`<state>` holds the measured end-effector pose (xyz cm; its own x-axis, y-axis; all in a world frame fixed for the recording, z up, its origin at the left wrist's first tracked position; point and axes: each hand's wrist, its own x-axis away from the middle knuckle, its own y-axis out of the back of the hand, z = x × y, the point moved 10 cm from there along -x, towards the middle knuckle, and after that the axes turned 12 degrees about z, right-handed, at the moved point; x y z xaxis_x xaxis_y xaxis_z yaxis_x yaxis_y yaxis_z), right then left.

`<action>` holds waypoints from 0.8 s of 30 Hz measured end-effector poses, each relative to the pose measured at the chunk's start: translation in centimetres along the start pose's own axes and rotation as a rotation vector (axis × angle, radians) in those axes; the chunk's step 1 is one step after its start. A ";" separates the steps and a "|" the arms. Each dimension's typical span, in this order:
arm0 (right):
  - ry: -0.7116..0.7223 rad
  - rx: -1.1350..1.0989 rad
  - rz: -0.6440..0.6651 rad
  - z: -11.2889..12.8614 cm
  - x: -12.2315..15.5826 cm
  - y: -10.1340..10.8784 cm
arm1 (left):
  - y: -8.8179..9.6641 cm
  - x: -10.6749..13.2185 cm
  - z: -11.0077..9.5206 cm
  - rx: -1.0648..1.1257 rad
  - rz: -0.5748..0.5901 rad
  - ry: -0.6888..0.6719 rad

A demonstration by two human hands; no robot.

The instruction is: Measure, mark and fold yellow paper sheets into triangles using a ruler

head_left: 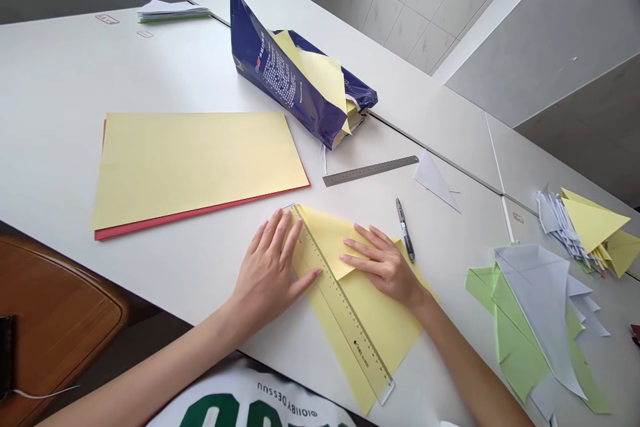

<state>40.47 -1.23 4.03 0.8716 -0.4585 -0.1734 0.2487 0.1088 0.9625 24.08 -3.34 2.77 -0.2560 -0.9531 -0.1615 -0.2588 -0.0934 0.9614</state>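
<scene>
My left hand (267, 268) lies flat with its fingers apart, pressing a clear plastic ruler (340, 300) onto a folded sheet of pale yellow paper (373, 327). The ruler runs diagonally along the paper's folded layers. My right hand (383, 265) rests on the yellow paper's upper flap, just right of the ruler, fingers spread. A black pen (405, 230) lies close beyond my right fingertips. Neither hand grips anything.
A stack of yellow sheets on red card (193, 170) lies to the left. Behind are a torn blue paper packet (285, 73), a steel ruler (370, 171) and a white paper triangle (435, 180). Piles of cut green, white and yellow paper (530, 320) lie on the right.
</scene>
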 end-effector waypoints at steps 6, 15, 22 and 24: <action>0.014 -0.026 0.011 -0.1 -0.1 0.0 | 0.0 -0.2 -0.1 -0.019 0.042 -0.003; 0.028 -0.083 0.026 -0.3 0.0 0.0 | -0.1 -0.2 0.0 -0.033 0.042 0.009; 0.039 -0.094 0.035 -0.5 0.1 -0.2 | -0.3 -0.1 0.2 0.001 0.046 0.019; 0.041 -0.093 0.036 -0.5 0.1 -0.2 | -0.3 -0.1 0.2 0.010 0.046 0.021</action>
<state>40.72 -0.91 3.68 0.8967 -0.4168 -0.1490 0.2533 0.2073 0.9449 23.99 -3.13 2.45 -0.2479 -0.9622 -0.1125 -0.2561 -0.0469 0.9655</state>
